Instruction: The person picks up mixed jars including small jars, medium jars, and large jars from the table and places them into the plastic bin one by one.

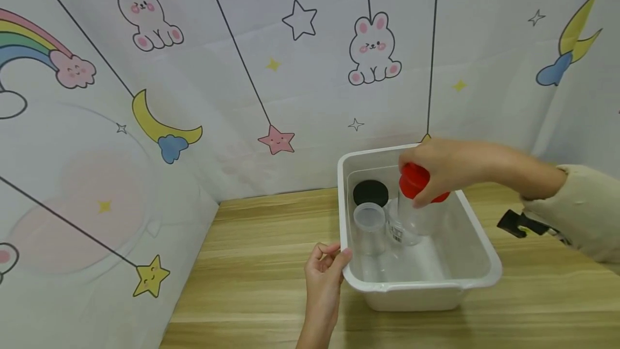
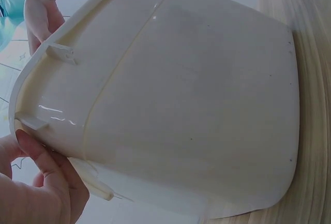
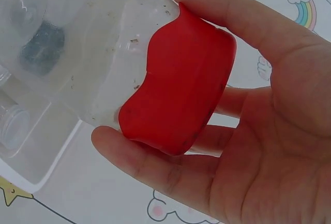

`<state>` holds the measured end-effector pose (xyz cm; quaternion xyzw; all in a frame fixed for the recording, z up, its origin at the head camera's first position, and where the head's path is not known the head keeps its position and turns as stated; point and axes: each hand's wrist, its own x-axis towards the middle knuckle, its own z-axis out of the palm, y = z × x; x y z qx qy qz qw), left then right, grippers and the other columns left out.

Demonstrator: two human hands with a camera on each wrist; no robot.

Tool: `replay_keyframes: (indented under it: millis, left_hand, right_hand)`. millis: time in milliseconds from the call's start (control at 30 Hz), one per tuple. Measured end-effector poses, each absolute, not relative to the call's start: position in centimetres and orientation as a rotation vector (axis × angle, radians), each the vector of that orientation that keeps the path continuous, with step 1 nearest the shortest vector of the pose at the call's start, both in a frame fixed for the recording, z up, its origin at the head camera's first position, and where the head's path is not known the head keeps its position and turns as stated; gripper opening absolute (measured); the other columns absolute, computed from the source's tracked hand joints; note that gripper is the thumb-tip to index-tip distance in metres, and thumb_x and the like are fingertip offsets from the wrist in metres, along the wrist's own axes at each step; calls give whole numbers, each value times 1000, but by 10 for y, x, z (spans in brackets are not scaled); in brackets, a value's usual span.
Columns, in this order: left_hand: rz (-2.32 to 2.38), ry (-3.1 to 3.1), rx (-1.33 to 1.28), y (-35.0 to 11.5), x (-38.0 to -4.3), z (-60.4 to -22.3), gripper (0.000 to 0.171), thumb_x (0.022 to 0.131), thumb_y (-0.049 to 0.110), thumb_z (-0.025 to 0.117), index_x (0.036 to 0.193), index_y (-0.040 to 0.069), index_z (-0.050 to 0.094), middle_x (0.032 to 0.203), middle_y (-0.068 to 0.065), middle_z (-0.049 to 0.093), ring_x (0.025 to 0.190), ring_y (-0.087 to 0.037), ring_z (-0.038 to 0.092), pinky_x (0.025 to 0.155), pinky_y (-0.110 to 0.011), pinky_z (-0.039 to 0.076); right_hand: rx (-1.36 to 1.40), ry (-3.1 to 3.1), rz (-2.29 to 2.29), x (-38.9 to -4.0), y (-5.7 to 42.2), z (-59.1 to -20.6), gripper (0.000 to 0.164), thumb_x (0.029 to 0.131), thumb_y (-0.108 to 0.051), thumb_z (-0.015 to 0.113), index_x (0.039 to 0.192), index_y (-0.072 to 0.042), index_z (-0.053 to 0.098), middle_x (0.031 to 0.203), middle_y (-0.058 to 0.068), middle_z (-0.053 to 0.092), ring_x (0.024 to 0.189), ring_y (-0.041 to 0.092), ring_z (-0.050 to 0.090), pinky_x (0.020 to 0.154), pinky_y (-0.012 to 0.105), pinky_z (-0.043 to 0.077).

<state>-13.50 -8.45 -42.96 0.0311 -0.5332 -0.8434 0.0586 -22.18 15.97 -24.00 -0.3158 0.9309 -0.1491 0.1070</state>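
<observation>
My right hand (image 1: 448, 163) grips a clear plastic jar (image 1: 410, 220) by its red lid (image 1: 414, 179), inside a white plastic bin (image 1: 421, 287). In the right wrist view, thumb and fingers spread around the sides of the red lid (image 3: 178, 79), and the see-through jar body (image 3: 114, 48) extends to the left. My left hand (image 1: 323, 279) pinches the bin's left rim near its front corner. From the left wrist view, the fingers of the left hand (image 2: 44, 182) curl under the rim beside the bin's smooth outer wall (image 2: 196, 94).
Also in the bin are a black round lid (image 1: 370, 193), a small clear container (image 1: 370, 218) and another clear container with a printed label (image 1: 396, 230). The bin stands on a wooden table (image 1: 261, 263). A cartoon-printed cloth (image 1: 319, 96) hangs behind and at the left.
</observation>
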Motion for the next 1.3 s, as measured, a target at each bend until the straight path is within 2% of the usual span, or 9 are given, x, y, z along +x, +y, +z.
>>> replay_keyframes:
  millis: [167, 600, 833, 1067, 1300]
  left_hand:
    - [-2555, -1618, 100, -85, -135, -430, 16, 86, -6, 67, 98, -3, 56, 91, -7, 65, 85, -15, 64, 73, -26, 57]
    - [-2545, -1640, 114, -85, -134, -429, 18, 86, -5, 68, 99, -5, 56, 91, -9, 65, 86, -15, 63, 73, -27, 57]
    - [-2543, -1640, 123, -86, -134, -428, 17, 86, -5, 68, 98, -4, 56, 91, -8, 65, 86, -15, 63, 74, -28, 57]
    - [-2543, -1639, 122, -86, -133, -429, 17, 85, -5, 68, 97, -4, 56, 91, -8, 65, 85, -15, 63, 74, -28, 57]
    - [-2546, -1635, 105, -86, -134, -429, 15, 86, -6, 68, 96, -1, 57, 88, -5, 64, 83, -13, 62, 73, -27, 56]
  right_hand:
    - [-924, 2718, -446, -220, 154, -244, 51, 75, -27, 87, 112, -8, 58, 103, 1, 60, 97, 25, 56, 66, 35, 57]
    - [-983, 2673, -454, -221, 145, -259, 45, 76, -28, 86, 109, -12, 60, 100, -1, 60, 98, 25, 55, 66, 33, 56]
    - [-1021, 2648, -469, -220, 141, -265, 43, 75, -27, 86, 105, -12, 60, 95, -3, 60, 92, 21, 56, 65, 31, 55]
    - [-1050, 2637, -459, -218, 135, -272, 49, 74, -27, 87, 110, -8, 59, 98, -2, 61, 92, 21, 56, 65, 31, 56]
    - [-1065, 2633, -444, -217, 129, -277, 47, 73, -27, 87, 108, -10, 61, 95, -3, 61, 89, 19, 57, 65, 30, 55]
